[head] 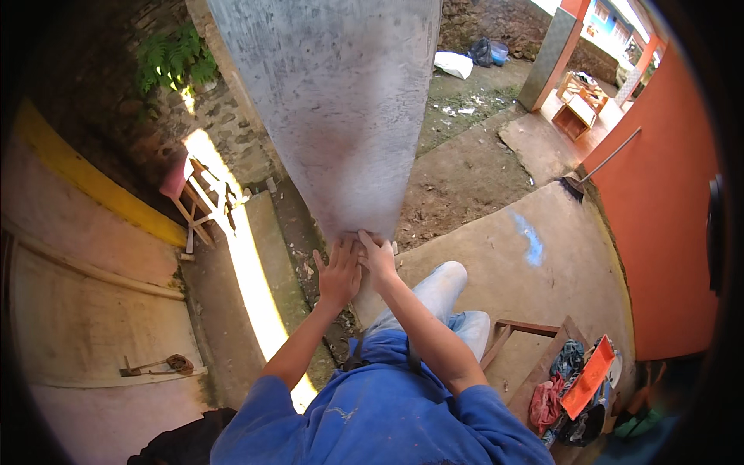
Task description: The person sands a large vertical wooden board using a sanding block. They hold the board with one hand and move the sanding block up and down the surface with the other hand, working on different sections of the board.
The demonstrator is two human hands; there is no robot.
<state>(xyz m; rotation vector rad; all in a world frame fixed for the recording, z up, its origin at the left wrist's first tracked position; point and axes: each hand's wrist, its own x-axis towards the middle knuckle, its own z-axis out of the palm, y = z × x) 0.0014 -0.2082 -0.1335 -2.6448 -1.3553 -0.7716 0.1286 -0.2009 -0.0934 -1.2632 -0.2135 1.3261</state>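
A tall grey wall or pillar (349, 116) with a smeared, streaky surface rises straight before me. My left hand (339, 270) lies against its lower part, palm towards it and thumb spread out. Right beside it, my right hand (376, 256) touches the same surface with bent fingers, the two hands meeting at the fingertips. A thin dark edge shows at the fingertips; whether it is a held piece, such as sandpaper, I cannot tell. The fingers of my right hand partly hide what lies under them.
A wooden frame (529, 328) lies at the lower right, beside an orange tray (588, 378) and rags (546, 401). A broom (572, 187) leans on the orange wall (662, 221). A wooden stand (200, 200) is at the left, near a concrete ledge (264, 232).
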